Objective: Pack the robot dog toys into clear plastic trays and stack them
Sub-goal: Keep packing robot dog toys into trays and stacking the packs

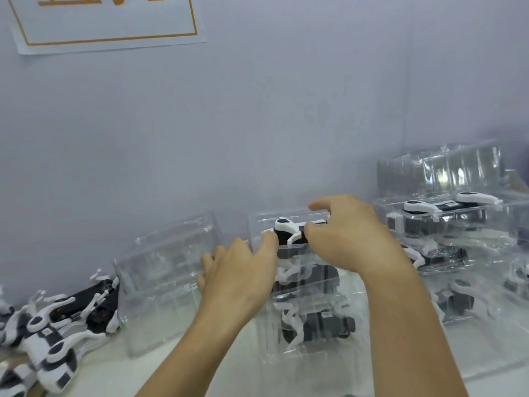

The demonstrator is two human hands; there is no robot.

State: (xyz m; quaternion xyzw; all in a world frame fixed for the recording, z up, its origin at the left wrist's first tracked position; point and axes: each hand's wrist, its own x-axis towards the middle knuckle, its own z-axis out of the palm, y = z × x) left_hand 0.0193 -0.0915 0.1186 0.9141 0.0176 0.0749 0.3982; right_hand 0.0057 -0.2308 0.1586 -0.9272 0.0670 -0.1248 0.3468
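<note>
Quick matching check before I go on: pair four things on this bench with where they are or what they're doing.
1. right hand
2. left hand
3. loose toy pile
4. empty tray stack

A. far left of the bench
B. grips the top toy in the middle stack
C. just left of the middle stack
D. fingers against the middle stack's left side

Pairs: 1-B, 2-D, 3-A, 4-C

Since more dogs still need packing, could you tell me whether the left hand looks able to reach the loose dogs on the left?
Probably yes: the left hand rests on the tray stack, holding nothing, and only the empty trays stand between it and the loose dogs.
</note>
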